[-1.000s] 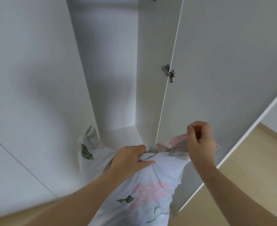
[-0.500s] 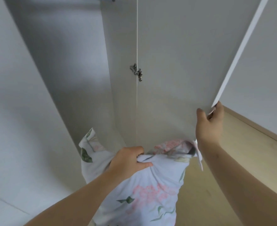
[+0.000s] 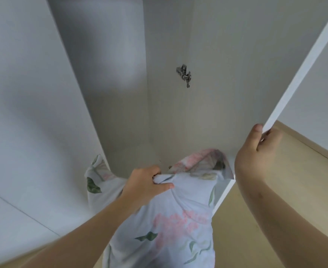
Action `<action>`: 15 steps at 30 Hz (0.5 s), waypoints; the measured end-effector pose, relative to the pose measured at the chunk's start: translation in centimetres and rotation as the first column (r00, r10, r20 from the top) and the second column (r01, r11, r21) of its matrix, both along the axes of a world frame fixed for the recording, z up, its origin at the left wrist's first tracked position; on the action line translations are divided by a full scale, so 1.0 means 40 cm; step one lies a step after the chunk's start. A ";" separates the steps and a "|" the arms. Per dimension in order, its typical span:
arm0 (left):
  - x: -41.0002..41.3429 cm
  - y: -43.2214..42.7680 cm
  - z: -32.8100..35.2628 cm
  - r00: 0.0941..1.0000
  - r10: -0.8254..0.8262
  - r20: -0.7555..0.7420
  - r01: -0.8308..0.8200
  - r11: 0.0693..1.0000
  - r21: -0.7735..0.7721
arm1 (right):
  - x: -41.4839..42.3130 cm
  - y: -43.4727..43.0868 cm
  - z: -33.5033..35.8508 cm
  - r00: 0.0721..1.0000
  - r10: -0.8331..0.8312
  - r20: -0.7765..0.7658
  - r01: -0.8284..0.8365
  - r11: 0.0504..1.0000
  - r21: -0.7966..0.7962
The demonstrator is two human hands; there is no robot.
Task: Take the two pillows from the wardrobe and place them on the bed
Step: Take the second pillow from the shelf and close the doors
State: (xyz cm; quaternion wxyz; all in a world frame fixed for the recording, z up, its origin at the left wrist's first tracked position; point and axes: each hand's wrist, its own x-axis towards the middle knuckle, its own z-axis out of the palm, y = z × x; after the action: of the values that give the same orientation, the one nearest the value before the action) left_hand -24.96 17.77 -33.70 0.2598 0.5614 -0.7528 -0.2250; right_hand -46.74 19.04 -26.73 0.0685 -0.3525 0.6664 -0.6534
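A white pillow (image 3: 165, 225) printed with pink flowers and green leaves hangs in front of me, low in the frame. My left hand (image 3: 145, 186) grips a bunch of its fabric at the top edge. My right hand (image 3: 256, 149) holds the outer edge of the white wardrobe door (image 3: 246, 74), thumb on the inside face and fingers behind. The open wardrobe (image 3: 105, 74) interior shows bare white walls. A second pillow and the bed are not in view.
A metal hinge (image 3: 184, 74) sits on the inside of the right door. The left door panel (image 3: 24, 113) stands to my left. Light wooden floor (image 3: 286, 180) with a skirting board runs along the right.
My right hand let go of the pillow's top corner, rose to the right and took the door's edge. The view turned left and the door swung. My left hand keeps its grip.
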 end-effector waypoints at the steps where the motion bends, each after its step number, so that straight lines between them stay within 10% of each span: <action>1: 0.022 0.001 -0.002 1.000 -0.007 0.004 0.007 1.000 0.003 | 0.020 0.004 -0.002 1.000 0.013 -0.016 -0.013 1.000 0.014; 15: 0.349 0.060 -0.025 0.990 0.130 0.062 -0.128 0.991 -0.033 | 0.418 -0.028 0.006 0.937 0.346 -0.047 -0.333 0.926 0.177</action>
State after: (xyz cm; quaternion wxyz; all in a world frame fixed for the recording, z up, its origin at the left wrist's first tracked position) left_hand -11.00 20.18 -34.71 0.2578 0.6119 -0.7261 -0.1788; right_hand -30.01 17.93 -26.49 0.1837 -0.4805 0.6496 -0.5598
